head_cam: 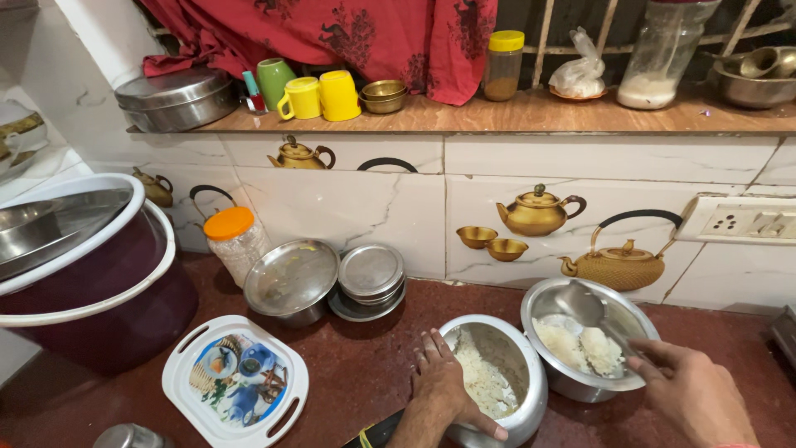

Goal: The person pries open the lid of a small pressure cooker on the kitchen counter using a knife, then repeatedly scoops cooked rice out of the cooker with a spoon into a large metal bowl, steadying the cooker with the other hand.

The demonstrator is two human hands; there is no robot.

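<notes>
The single head-worn camera is looking steeply down and forward from close above a red counter [356,365], facing the tiled wall [398,199] and shelf [531,114] across the upper frame.
</notes>
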